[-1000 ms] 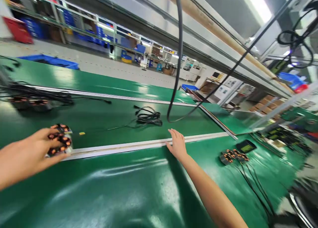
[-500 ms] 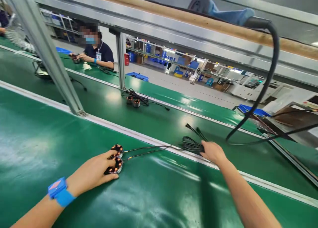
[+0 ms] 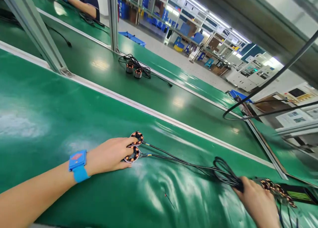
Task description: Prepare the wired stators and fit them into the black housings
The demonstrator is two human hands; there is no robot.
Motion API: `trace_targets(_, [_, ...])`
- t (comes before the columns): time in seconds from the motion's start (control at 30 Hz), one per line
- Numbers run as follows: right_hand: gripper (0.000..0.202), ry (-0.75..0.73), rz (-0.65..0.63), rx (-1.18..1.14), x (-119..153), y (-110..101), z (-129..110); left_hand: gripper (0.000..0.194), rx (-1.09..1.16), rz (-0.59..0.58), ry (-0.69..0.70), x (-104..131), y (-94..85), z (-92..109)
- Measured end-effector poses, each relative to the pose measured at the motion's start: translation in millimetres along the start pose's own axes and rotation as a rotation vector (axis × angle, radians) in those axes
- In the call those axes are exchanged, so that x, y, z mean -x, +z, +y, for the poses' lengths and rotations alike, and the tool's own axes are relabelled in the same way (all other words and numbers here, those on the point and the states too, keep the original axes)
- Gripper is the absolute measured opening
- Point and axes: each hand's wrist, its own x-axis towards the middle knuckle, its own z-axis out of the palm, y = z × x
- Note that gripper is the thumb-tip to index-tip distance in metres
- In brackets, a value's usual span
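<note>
Two copper-wound motor stators lie side by side on the green mat [image 3: 81,122], an upper stator [image 3: 139,137] and a lower stator [image 3: 135,153]. My left hand [image 3: 109,155], with a blue wrist strap [image 3: 79,165], grips both, its fingers hooked into their centres. Black leads run from them to the right into a looped cable bundle [image 3: 225,170]. Around that bundle my right hand [image 3: 257,198] is closed, and its fingertips are partly hidden. Just beyond the right hand sits a row of more stators [image 3: 277,190] with dark leads hanging towards me.
Across the white rail [image 3: 149,112], two stators [image 3: 133,70] with coiled black cable stand on the middle strip. A metal post [image 3: 37,32] rises at left. A black cable [image 3: 268,80] hangs at right. A co-worker's arm [image 3: 81,7] rests at the far bench. A wire scrap [image 3: 169,199] lies nearby.
My right hand has brought the cable bundle back over the rail, nearer and to the right. The stators under my left hand have shifted slightly right. The view has tilted downward and turned right.
</note>
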Motion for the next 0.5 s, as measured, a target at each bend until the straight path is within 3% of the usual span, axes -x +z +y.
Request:
trace_targets(0.1, [0.059,0.048,-0.123,-0.31,3.6,33.0,-13.1,0.018,0.022,0.017,0.052,0.6,5.7,5.8])
trace_targets(0.2, [0.073,0.103,-0.169,-0.454,10.5,49.9,-2.9,0.018,0.026,0.05,0.075,0.7,8.6,6.1])
trace_targets(0.33, [0.065,0.168,-0.113,-0.546,28.1,49.5,17.1,0.021,-0.025,0.045,0.103,-17.6,7.8,10.6])
trace_targets(0.5, [0.048,0.048,-0.144,-0.381,57.0,49.1,46.2,0.03,-0.086,-0.05,0.149,-53.4,0.6,26.2])
